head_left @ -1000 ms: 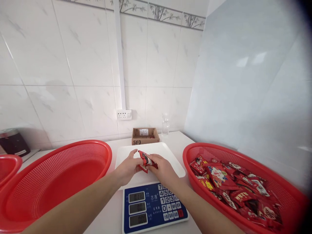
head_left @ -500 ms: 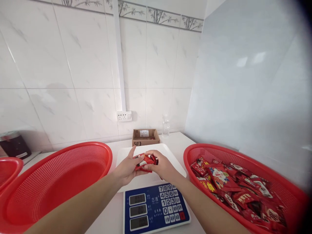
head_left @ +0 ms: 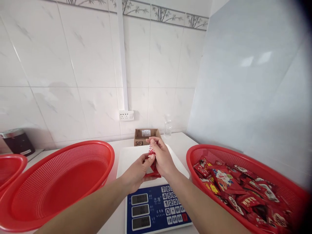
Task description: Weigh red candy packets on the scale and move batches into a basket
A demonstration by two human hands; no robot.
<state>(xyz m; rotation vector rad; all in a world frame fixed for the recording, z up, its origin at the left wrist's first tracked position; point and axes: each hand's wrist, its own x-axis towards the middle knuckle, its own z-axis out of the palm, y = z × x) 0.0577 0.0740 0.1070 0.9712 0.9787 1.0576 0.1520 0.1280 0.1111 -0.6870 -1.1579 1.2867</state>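
Both my hands are together above the white pan (head_left: 126, 159) of a digital scale (head_left: 158, 208). My left hand (head_left: 140, 170) is closed around red snack packets (head_left: 153, 175), gripping them from the left and below. Between the thumb and fingers of my right hand (head_left: 162, 156) is a red and white packet (head_left: 151, 150), held upright and touching the ones in my left. How many packets are in my hands cannot be told, since fingers cover them. The scale's displays and number keys face me below my wrists.
At right, a red plastic basket (head_left: 214, 150) holds many red snack packets (head_left: 226, 178). Another red basket (head_left: 110, 156) stands at left, with part of one more (head_left: 14, 159) beyond it. Behind the scale are a cardboard box (head_left: 140, 142), a clear bottle (head_left: 168, 126) and a wall socket (head_left: 126, 115). A dark canister (head_left: 18, 143) stands far left.
My right hand has risen and turned, now holding one packet upright. My left hand has shifted slightly right and down with its packets. The whole view has moved a little.
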